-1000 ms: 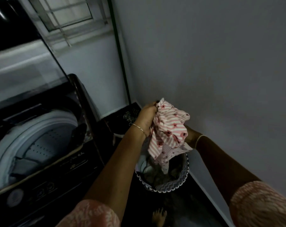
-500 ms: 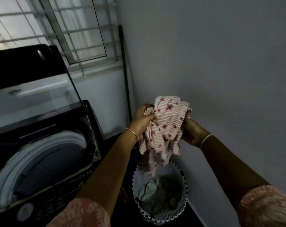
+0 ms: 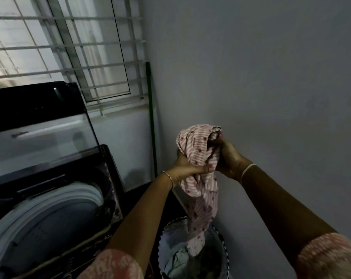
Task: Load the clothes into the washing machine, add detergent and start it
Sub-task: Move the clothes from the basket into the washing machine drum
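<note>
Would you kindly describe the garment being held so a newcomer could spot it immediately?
Right of the open washing machine, a scallop-rimmed laundry basket stands by the wall. Above it, the left hand and right hand grip a bunched garment whose tail trails down to the basket. It is pink-and-white striped with small red motifs, unlike the pale bluish clothes inside.

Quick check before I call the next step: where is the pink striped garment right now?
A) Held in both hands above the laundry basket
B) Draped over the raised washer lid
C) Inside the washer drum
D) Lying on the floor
A: the left hand and right hand both hold the pink striped garment, and its tail hangs down over the laundry basket. No pink cloth shows in the washer drum.
</note>
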`<action>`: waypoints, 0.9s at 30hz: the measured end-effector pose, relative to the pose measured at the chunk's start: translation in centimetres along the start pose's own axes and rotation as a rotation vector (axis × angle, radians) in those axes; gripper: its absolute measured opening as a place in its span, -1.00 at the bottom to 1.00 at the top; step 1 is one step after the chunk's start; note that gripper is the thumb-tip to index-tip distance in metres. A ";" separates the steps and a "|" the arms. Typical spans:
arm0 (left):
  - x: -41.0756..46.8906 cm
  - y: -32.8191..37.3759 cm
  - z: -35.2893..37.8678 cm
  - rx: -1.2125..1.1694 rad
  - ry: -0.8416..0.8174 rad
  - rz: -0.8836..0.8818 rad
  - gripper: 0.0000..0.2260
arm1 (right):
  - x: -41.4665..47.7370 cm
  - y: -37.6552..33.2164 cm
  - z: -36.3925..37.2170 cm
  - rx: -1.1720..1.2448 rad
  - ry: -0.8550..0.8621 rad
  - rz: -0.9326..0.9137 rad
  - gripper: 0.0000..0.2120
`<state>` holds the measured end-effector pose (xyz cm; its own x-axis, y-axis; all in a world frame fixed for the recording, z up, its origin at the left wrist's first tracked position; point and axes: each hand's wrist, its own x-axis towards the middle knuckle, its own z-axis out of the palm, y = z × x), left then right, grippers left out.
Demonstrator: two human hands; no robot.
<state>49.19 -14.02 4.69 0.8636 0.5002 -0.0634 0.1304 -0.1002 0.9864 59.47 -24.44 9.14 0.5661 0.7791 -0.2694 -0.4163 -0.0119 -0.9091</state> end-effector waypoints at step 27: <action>1.1 2.6 -1.1 -0.758 0.218 -0.118 -0.23 | 0.5 11.2 -1.6 -0.609 -0.045 -0.011 -0.27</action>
<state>49.96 -12.74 7.32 0.7400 0.6357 -0.2198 -0.2193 0.5369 0.8146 56.24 -25.17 -1.67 0.5320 0.8068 -0.2570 0.0784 -0.3492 -0.9338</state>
